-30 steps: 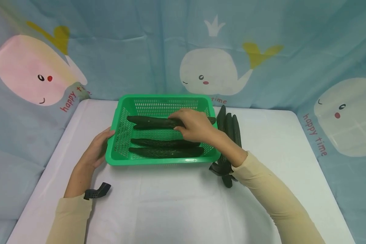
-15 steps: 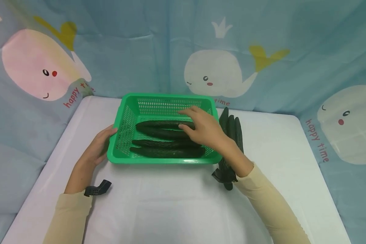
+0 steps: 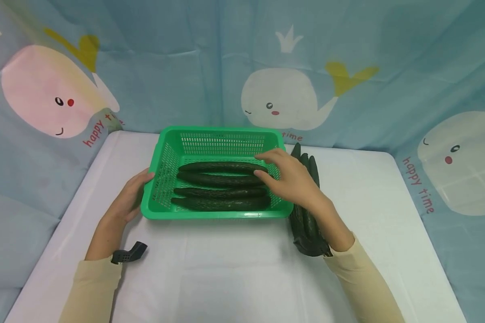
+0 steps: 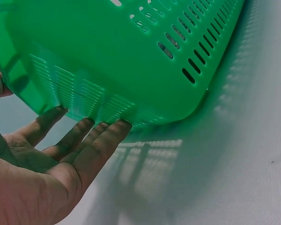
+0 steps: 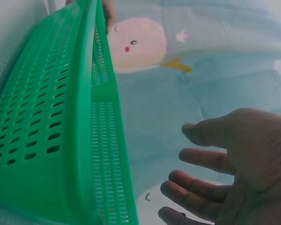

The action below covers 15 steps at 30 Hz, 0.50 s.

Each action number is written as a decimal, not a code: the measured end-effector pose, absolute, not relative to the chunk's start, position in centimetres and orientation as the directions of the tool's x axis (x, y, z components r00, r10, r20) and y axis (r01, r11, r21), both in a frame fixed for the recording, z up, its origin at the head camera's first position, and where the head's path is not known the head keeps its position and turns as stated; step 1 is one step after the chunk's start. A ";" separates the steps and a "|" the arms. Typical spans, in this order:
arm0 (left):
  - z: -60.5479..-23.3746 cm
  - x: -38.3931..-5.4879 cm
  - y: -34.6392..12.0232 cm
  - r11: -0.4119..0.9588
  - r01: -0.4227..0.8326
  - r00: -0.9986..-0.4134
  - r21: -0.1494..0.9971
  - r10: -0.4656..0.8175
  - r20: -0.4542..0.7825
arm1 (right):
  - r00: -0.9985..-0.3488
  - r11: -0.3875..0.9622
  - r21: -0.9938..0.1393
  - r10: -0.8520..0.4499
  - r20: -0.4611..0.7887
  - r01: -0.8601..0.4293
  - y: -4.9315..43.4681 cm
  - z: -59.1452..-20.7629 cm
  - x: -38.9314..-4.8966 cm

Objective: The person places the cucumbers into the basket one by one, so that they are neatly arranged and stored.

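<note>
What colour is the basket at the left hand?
The basket is bright green, shown best in the head view.

Rt. hand [image 3: 293, 179] w/ fingers spread.

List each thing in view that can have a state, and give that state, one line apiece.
Green basket: upright, open-topped, partly filled.
Basket cucumbers: four, lying lengthwise inside.
Outside cucumbers: three, lying beside the basket, partly hidden by the right arm.
Left hand: holding the basket's left end.
Right hand: fingers apart, holding nothing, over the basket's right end.
Printed curtain: hanging, creased.
</note>
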<state>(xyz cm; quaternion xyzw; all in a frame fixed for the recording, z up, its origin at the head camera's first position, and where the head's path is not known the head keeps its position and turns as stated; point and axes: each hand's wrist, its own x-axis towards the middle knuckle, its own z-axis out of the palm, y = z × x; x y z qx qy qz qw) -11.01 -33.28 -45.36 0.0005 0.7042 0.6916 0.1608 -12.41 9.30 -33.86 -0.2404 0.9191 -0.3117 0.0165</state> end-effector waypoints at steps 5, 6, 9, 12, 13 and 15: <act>-45.4 -11.0 -33.3 0.032 -0.204 -0.952 0.978 0.227 -0.206 | -0.890 0.668 -0.613 -0.436 0.135 -0.421 10.4 -34.1 -11.8; -45.4 -11.0 -33.2 0.031 -0.205 -0.952 0.978 0.226 -0.207 | -0.893 0.667 -0.617 -0.427 0.141 -0.417 10.6 -34.2 -11.7; -45.3 -11.0 -33.2 0.031 -0.203 -0.952 0.979 0.227 -0.205 | -0.900 0.652 -0.639 -0.402 0.166 -0.409 11.5 -34.4 -11.5; -45.3 -11.0 -33.3 0.024 -0.200 -0.952 0.980 0.233 -0.200 | -0.908 0.635 -0.663 -0.376 0.184 -0.398 12.5 -34.5 -11.5; -45.3 -11.0 -33.3 0.018 -0.201 -0.951 0.979 0.236 -0.199 | -0.910 0.631 -0.668 -0.371 0.187 -0.395 12.8 -34.5 -11.5; -45.4 -11.0 -33.4 0.011 -0.200 -0.952 0.980 0.236 -0.197 | -0.915 0.627 -0.678 -0.359 0.186 -0.384 13.3 -34.7 -11.5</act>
